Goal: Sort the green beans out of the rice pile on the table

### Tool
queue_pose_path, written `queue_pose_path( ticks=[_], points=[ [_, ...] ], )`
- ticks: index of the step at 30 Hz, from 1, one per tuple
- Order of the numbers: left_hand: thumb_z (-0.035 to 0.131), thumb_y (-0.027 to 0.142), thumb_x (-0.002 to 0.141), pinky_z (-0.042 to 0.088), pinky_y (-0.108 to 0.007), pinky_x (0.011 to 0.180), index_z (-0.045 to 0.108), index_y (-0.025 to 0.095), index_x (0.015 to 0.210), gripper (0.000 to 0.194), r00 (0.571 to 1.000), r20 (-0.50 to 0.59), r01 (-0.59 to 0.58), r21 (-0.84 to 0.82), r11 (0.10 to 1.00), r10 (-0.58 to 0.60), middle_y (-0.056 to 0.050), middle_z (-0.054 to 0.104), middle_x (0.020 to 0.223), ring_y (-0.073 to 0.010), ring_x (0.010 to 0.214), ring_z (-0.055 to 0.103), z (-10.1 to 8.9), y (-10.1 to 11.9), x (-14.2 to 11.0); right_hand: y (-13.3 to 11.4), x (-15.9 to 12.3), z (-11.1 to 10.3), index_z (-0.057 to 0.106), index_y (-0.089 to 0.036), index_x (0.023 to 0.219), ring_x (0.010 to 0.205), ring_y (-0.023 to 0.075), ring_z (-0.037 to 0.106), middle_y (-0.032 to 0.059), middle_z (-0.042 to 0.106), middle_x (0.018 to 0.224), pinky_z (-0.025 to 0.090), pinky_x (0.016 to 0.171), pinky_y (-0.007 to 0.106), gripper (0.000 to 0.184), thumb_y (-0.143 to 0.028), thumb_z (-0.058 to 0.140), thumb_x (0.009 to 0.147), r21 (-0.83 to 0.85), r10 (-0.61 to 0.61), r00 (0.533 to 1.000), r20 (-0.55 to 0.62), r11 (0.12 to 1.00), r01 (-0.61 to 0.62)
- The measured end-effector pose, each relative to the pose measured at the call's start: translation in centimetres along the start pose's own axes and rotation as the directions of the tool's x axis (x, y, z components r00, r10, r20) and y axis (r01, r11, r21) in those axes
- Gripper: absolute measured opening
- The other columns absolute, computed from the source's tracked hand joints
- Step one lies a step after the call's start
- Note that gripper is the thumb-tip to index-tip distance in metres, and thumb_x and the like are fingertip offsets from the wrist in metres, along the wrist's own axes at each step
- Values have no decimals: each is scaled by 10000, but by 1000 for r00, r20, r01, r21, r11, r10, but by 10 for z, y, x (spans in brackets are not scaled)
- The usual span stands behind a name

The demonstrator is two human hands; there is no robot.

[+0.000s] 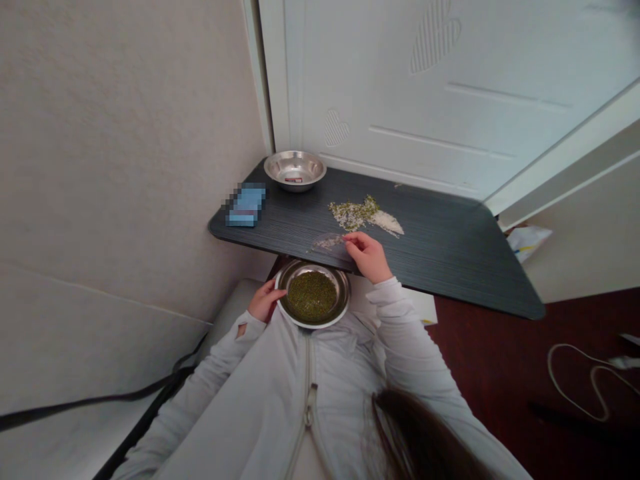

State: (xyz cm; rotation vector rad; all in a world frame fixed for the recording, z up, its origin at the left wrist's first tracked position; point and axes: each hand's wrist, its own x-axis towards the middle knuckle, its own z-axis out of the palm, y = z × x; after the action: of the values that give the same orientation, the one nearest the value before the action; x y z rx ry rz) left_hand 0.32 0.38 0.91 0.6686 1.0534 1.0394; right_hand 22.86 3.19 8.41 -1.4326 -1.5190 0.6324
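My left hand grips the left rim of a metal bowl at my lap, just below the table edge. Small green beans, like mung beans, cover the bowl's bottom. My right hand is over the front of the dark table, thumb and fingertips pinched together. At those fingertips lies a faint, see-through patch with whitish grains; whether it is a clear sheet, and what the fingers hold, I cannot make out. Beyond it, a mixed pile of green beans and white grains adjoins a heap of white rice-like grains.
On the dark table, a second metal bowl with a red label inside stands at the back left. Near it lies a blue pixelated item. A white door rises behind, a wall at left. A white cable lies on the floor.
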Motion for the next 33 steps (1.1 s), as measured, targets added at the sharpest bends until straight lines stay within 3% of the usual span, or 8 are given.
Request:
queue_pose_path(
  ticks=[17, 33],
  points=[
    [672, 237, 428, 387, -365, 752, 584, 121, 878, 473, 1000, 7, 1, 9, 1000, -1, -43, 643, 714, -237, 799, 554, -2, -1, 1, -3, 1, 0, 544, -169, 690, 479, 85, 398, -33, 487, 532, 330, 498, 205, 157, -218, 421, 604, -48, 100, 977, -188, 993, -111],
    [675, 229, 426, 373, -364, 777, 581, 125, 882, 477, 1000, 10, -1, -2, 1000, 1, -36, 642, 711, -231, 799, 555, -1, 0, 0, -3, 1, 0, 554, -170, 721, 524, 92, 429, -27, 503, 561, 344, 537, 211, 175, -239, 423, 628, -59, 58, 991, -118, 996, -65]
  ],
)
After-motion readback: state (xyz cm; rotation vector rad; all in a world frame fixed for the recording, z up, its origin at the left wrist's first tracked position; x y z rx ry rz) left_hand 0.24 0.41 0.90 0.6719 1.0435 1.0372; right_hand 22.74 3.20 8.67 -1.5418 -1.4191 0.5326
